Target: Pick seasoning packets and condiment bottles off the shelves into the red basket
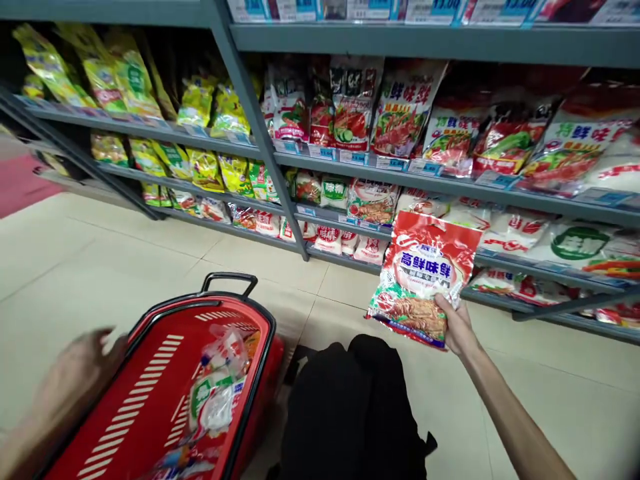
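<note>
My right hand (456,325) grips the lower corner of a red and white seasoning packet (423,277), held up in front of the lower shelves. My left hand (75,373) is smeared by motion at the left rim of a red shopping basket (150,373); its fingers cannot be made out. The basket stands on the floor and holds several plastic packets (220,390). Its black handle (229,280) points toward the shelves.
Grey shelves (380,170) with rows of yellow, green, red and white packets run across the back. Beige floor tiles (100,260) lie in front. My knees in black trousers (350,407) are between the basket and my right arm.
</note>
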A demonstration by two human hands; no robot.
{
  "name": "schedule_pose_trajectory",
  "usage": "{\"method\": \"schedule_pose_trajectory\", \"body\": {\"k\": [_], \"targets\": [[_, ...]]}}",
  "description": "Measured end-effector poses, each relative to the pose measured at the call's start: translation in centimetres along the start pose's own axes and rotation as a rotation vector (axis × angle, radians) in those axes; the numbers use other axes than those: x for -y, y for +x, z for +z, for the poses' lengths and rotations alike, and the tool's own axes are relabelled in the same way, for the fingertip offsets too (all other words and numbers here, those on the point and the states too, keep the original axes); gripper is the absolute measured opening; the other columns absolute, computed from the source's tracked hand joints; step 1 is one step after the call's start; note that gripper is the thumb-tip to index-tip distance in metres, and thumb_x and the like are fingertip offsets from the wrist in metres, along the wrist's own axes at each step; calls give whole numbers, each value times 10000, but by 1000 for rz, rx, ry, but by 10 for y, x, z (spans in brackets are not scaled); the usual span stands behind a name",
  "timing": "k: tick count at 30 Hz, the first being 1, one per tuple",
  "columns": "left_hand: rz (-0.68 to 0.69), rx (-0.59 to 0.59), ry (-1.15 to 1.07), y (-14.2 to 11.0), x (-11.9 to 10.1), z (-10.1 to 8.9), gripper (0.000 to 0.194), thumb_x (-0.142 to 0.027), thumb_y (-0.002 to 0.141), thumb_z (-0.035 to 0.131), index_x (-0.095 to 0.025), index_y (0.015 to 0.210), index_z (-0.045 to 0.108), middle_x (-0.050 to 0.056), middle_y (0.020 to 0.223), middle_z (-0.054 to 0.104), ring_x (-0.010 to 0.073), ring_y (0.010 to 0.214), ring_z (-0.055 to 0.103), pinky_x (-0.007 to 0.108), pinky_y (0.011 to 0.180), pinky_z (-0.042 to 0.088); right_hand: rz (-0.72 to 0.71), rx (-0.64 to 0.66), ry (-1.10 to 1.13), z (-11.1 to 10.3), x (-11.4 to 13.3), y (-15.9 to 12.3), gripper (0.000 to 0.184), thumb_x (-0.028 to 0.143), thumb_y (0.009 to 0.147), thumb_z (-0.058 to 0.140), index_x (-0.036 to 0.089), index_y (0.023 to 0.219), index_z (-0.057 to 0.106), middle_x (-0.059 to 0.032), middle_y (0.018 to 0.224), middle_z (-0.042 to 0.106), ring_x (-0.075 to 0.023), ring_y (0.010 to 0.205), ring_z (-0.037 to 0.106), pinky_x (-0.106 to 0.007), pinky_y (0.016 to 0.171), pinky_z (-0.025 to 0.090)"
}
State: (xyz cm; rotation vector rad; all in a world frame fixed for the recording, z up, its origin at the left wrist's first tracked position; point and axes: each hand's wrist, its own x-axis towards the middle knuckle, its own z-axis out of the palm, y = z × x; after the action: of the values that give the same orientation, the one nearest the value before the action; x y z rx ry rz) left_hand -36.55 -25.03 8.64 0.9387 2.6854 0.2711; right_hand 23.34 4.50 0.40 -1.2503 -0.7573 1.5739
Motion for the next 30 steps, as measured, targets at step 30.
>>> {"method": "schedule_pose_trajectory", "body": {"k": [30], "targets": [[43, 931, -1377, -87, -308, 248, 507, -502, 671, 908, -93, 935, 764, 143, 906, 797, 240, 807, 747, 301, 722, 558, 147, 349, -21, 3, -79, -44, 576, 451, 731, 884, 201, 1210, 687, -92, 1181, 773, -323, 1097, 735, -478, 1002, 591]]}}
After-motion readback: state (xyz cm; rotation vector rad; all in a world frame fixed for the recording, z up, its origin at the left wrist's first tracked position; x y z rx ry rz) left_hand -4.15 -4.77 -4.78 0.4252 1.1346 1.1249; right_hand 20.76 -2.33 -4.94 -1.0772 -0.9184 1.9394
